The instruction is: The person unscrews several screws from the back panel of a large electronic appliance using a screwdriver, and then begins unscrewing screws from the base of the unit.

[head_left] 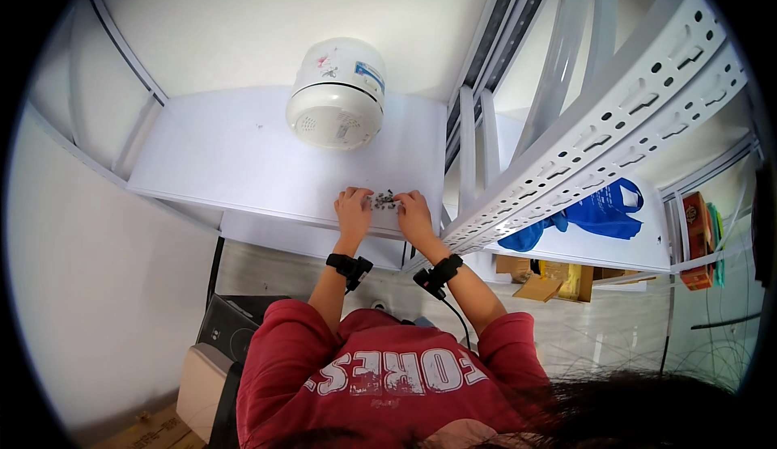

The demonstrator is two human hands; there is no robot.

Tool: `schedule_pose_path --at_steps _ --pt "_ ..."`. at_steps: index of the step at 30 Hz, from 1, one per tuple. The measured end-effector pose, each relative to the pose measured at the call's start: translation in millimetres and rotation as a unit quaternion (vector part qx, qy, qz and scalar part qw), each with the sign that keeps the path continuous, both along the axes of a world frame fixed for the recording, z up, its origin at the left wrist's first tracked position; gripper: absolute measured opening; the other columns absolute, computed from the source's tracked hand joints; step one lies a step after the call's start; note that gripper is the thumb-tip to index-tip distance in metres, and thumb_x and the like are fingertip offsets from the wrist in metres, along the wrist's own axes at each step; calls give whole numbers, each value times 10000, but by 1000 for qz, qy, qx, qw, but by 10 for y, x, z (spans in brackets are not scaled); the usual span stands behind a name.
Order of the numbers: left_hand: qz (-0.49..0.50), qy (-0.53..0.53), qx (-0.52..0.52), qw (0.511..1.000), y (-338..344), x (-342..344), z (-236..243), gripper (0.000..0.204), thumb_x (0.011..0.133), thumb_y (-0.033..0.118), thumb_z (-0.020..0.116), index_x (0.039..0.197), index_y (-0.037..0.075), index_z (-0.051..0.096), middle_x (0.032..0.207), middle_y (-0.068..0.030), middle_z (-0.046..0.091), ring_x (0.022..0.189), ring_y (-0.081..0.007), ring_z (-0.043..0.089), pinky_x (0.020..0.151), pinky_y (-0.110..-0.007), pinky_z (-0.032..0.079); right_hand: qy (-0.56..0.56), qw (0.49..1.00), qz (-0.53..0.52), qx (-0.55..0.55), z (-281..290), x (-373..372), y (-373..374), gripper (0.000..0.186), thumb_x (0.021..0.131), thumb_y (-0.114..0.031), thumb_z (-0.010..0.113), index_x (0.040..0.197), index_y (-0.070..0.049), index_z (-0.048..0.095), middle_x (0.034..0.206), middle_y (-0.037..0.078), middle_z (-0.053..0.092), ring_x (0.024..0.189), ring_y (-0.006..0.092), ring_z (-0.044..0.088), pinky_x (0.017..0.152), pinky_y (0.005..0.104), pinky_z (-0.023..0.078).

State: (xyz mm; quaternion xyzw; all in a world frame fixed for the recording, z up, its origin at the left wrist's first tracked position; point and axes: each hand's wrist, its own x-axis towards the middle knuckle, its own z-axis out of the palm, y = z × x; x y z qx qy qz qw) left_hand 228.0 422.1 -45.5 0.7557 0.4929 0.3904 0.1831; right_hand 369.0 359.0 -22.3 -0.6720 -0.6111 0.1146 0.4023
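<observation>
On the near edge of the white shelf [235, 154], what looks like a small clear bag of dark little pieces [385, 200] lies between my two hands. My left hand [354, 206] grips its left side with bent fingers. At its right side, the thumb and fingers of my right hand [414, 211] are closed in a pinch. The exact kind of the dark pieces is too small to make out. Farther back on the shelf stands a white rounded appliance [338, 97], like a rice cooker, with a dark seam and a vented face toward me.
A perforated white metal upright [599, 129] rises close to my right arm. Beyond it, a blue bag [607, 210] rests on another shelf, with an open cardboard box [558, 281] below. A black speaker-like box [235, 324] stands on the floor at my left.
</observation>
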Motion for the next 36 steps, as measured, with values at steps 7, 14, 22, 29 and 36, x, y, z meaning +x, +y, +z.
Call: schedule_pose_path --at_steps 7,14,22,29,36 --pt "47 36 26 998 29 -11 33 196 688 28 572 843 134 629 868 -31 569 882 -245 488 810 -382 315 -3 1000 12 15 6 -73 127 210 718 33 515 872 -57 626 862 130 506 854 316 486 742 381 416" --pt "39 49 -8 998 70 -43 59 163 680 48 576 794 141 645 870 -31 570 895 -242 482 814 -384 309 -54 998 36 -9 -40 -181 202 231 702 28 521 846 -89 659 881 118 500 852 311 484 746 373 424" --pt "1 50 -3 999 109 -30 87 128 677 67 585 776 129 639 860 -43 558 896 -258 478 799 -390 319 -81 996 46 9 -48 -233 225 242 669 38 511 843 -81 631 874 119 477 823 315 477 705 394 432" --pt "12 3 33 999 61 -47 118 72 713 84 601 783 94 590 850 -65 559 856 -283 485 739 -402 359 -60 994 62 60 82 -259 206 284 677 51 506 935 -46 574 934 147 485 852 339 487 730 413 434" --pt "36 -99 78 991 -460 -164 487 56 767 88 573 765 49 534 753 -103 559 751 -310 502 650 -395 402 54 984 166 35 374 -407 -60 193 742 12 524 923 -32 574 879 124 559 779 311 542 673 390 450"
